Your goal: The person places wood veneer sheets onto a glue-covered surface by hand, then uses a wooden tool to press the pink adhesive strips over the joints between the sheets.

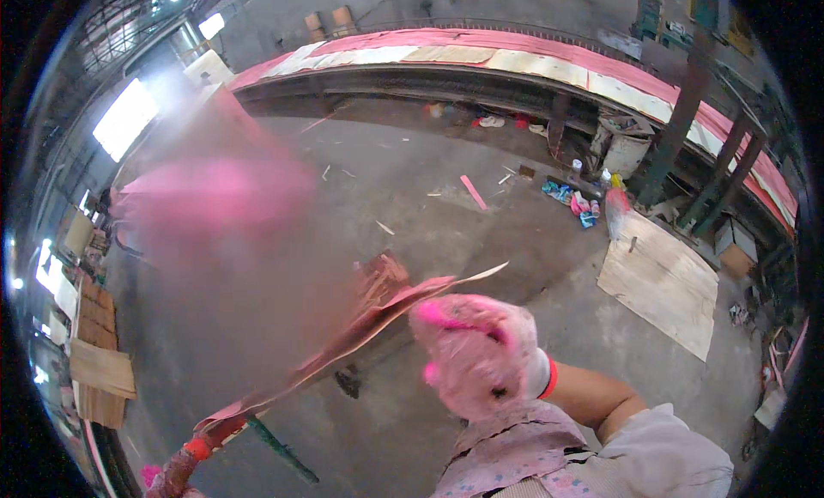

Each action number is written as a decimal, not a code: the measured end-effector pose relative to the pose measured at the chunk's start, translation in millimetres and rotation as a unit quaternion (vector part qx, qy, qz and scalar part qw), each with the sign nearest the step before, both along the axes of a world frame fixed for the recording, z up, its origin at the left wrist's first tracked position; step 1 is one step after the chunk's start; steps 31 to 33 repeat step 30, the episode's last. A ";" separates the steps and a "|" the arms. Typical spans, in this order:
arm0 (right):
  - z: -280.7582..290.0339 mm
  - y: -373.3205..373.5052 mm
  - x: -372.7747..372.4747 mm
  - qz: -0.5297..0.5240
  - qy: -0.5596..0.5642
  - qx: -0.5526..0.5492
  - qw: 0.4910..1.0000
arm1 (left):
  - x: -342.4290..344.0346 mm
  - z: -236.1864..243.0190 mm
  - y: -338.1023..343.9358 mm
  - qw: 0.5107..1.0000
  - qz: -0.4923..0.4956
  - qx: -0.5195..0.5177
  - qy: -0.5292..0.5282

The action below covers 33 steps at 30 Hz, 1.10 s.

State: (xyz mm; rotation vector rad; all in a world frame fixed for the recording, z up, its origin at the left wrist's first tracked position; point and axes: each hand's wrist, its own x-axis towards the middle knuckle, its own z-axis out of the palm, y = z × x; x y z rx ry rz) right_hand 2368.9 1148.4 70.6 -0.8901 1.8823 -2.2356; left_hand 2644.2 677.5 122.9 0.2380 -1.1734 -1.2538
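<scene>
My right hand (476, 352), in a pink-stained work glove with a white and orange-red cuff, is at the lower middle with its fingers curled closed. Whatever lies inside the fingers is hidden. Right beside its upper edge runs a long, thin, ragged pink-stained piece of wood veneer (352, 339), its pale tip pointing up and right. The veneer's other end reaches down to my left hand (176, 472) at the lower left, near an orange-red band. The fingers there are not clear. A dark green rod-like piece (283, 451) shows beneath the veneer.
A pink blur covers the left middle. Across the back stretches a long bench (455, 56) with pink and pale sheets. A pale wood sheet (661, 279) lies on the floor at right, near colourful packages (575, 202). Veneer scraps (474, 192) litter the concrete; brown boards (96, 352) stand left.
</scene>
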 end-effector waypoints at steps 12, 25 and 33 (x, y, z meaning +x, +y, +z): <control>-2.9 13.8 9.5 -0.024 0.208 -0.023 0.978 | -126.3 -130.9 170.0 0.993 -0.062 0.025 -0.100; -60.1 228.8 -119.6 0.155 -0.042 0.125 0.979 | -297.1 -303.8 385.0 0.983 -0.138 0.088 -0.081; -106.0 269.4 -191.9 -0.012 -0.035 0.031 0.999 | -300.3 -314.5 376.2 0.979 -0.154 0.126 -0.043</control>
